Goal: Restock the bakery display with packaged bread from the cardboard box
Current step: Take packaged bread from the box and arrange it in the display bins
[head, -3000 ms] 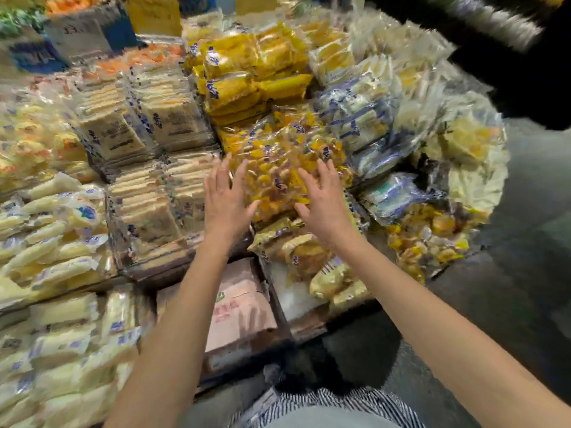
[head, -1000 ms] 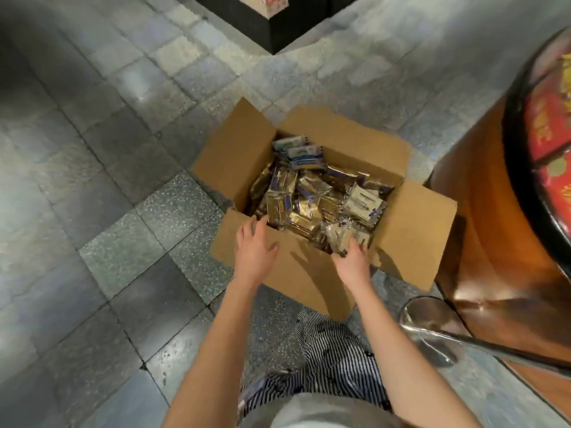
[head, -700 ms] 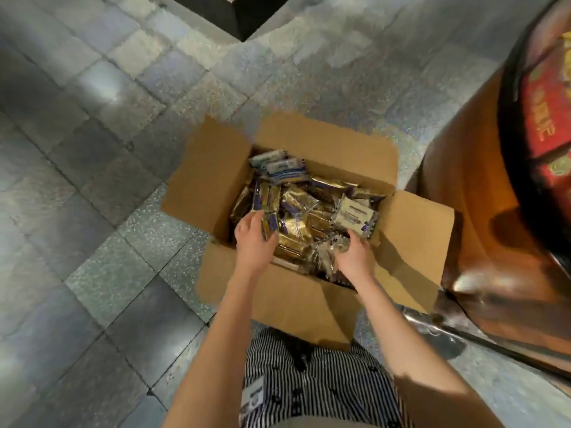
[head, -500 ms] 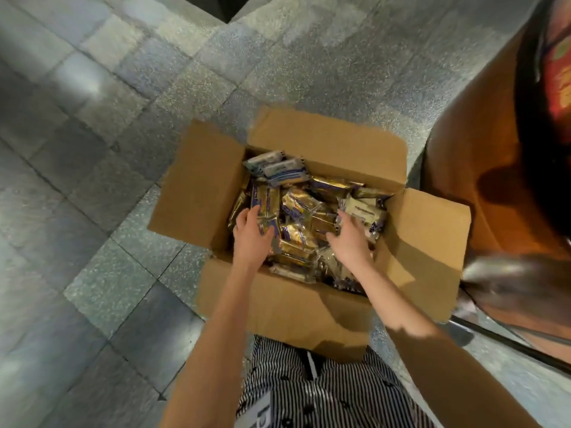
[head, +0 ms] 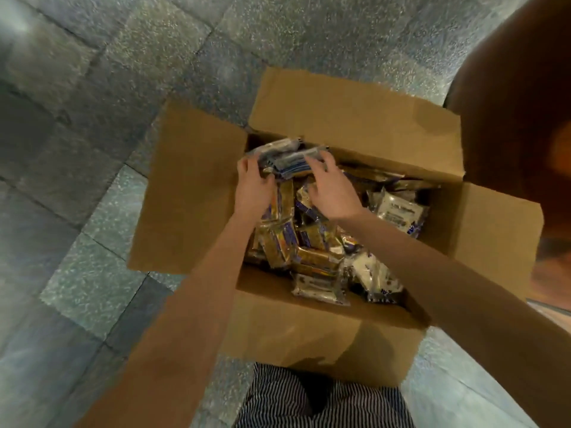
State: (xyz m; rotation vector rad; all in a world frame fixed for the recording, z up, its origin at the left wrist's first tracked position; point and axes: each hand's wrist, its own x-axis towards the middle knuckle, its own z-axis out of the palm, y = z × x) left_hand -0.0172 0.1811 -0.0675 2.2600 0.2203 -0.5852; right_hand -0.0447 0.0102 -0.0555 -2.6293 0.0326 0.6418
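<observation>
In the far corner of the cardboard box, left hand fingers clamp the bluish packets, right hand fingers spread on top; scoop underneath before you lift.

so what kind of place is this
Likely a shop floor: an open cardboard box of wrapped bread packs sits on grey stone floor tiles, beside a rounded brown fixture that may be a display stand.

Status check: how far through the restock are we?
Done: the cardboard box stands open on the floor. In hand: the left hand grips blue-and-silver packets at the far corner, the right hand on them too. Left: the box looks full of gold packets; the display is out of view.
</observation>
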